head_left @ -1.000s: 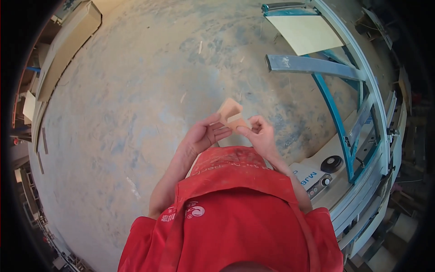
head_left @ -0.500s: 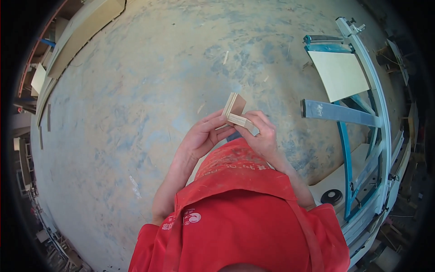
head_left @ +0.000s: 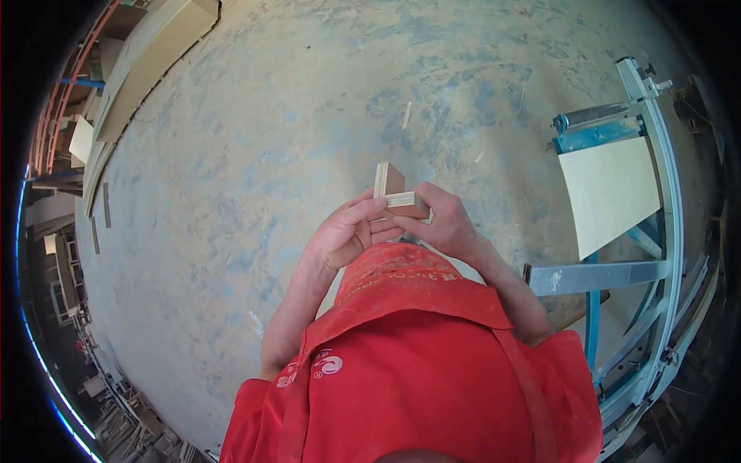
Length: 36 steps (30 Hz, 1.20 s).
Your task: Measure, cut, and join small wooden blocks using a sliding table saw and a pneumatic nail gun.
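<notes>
In front of my red apron two small plywood blocks meet at a corner in an L. One plywood block stands upright, its layered edge facing me. The other plywood block lies crosswise, reaching right from the upright one's foot. Whether they are fastened together I cannot tell. My left hand has its thumb on the corner where they meet, its fingers curled underneath. My right hand pinches the right end of the crosswise block between thumb and fingers.
On the right stands a machine frame with a pale rail, teal legs, a grey crossbar and a light panel. Long boards are stacked at the upper left. Wood slivers lie on the dusty, blue-stained floor.
The blocks have turned slightly, so the crosswise one lies more level. Both hands keep their hold. My view has shifted, and the machine frame now appears lower and farther right.
</notes>
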### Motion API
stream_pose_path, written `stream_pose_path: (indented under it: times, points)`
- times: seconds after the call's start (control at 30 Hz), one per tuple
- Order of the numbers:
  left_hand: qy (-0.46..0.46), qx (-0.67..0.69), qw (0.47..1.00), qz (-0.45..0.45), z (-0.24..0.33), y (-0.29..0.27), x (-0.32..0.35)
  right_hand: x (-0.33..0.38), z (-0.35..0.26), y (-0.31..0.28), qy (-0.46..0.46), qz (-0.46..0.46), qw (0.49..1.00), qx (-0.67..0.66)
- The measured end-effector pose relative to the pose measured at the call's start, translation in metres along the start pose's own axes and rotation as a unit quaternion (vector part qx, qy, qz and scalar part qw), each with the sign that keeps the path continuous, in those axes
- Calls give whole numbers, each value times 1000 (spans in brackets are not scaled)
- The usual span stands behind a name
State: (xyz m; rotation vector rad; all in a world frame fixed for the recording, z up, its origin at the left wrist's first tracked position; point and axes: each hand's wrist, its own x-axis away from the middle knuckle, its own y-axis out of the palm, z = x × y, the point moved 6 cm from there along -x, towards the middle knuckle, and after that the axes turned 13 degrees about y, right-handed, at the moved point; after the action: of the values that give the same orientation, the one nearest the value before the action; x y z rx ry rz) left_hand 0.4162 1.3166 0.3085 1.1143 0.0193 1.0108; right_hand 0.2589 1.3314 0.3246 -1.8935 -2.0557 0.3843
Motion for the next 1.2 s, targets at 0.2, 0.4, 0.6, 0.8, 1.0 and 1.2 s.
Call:
stream_pose_path:
  times: [0.2, 0.4, 0.6, 0.8, 1.0, 1.2]
  points:
    - [-3, 3, 1000, 22, 44, 11, -64, -73, 1, -27, -21, -9, 1000, 14]
    - [-14, -16, 1000, 12, 81, 2, -133, -130, 16, -41, 60, 59, 996, -22]
    - [-87, -89, 988, -87, 139, 7, -208, -189, 12, -55, 107, 159, 981, -21]
    - [-101, -117, 978, -139, 176, 42, -274, -236, 25, -84, 167, 238, 956, -37]
    - [-86, -173, 970, -149, 192, 57, -354, -289, 53, -124, 170, 261, 950, -39]
    - [129, -320, 933, -107, 232, 96, -461, -350, 111, -188, 176, 301, 916, -198]
